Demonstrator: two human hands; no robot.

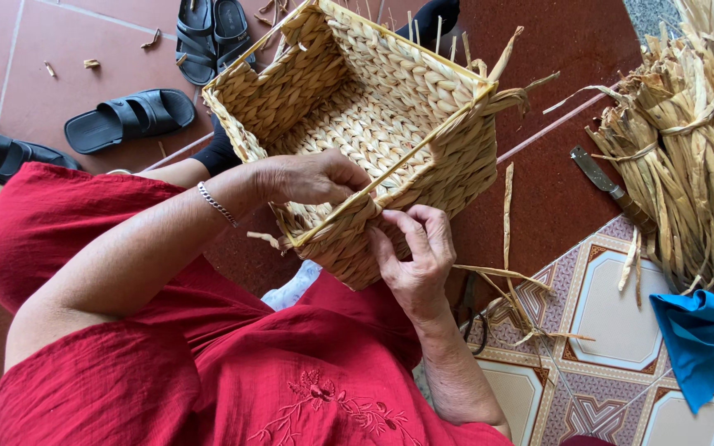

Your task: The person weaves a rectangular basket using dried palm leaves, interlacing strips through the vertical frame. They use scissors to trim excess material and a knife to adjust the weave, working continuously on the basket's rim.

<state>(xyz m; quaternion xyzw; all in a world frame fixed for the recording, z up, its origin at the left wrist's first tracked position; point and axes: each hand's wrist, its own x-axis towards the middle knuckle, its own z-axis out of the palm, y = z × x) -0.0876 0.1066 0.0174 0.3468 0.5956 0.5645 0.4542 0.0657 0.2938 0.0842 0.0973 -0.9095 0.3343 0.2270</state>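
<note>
- A square woven basket [365, 124] of pale dried straw rests tilted on the person's lap, its open mouth facing the camera and its near corner pointing toward the red garment [208, 355].
- The left hand [311, 177] lies over the near rim, fingers curled down and clamped on the braided edge; a silver bracelet [216, 204] sits at that wrist.
- The right hand [415, 252] is just below the same corner, thumb and forefinger pinched on a thin strand [386, 216] at the weave, the other fingers loosely bent.
- Loose strand ends [507, 211] stick out from the rim and trail down over the floor.
- Risk, as I judge it: the dry strand could snap or fray under a hard pull, and the tilted basket could slide off the lap if the left grip eases.
- A bundle of dried reeds [687, 165] lies on the floor to the right, with a metal-bladed tool [609, 188] beside it and a blue cloth [704, 339] near the patterned tiles [605, 314].
- Black sandals [130, 118] lie on the red floor [59, 49] at upper left.
- Hard to tell: the basket's underside and far wall are hidden, the reed bundle is cut off by the frame edge, and a dark looped object by the right wrist is mostly covered, perhaps scissors.
</note>
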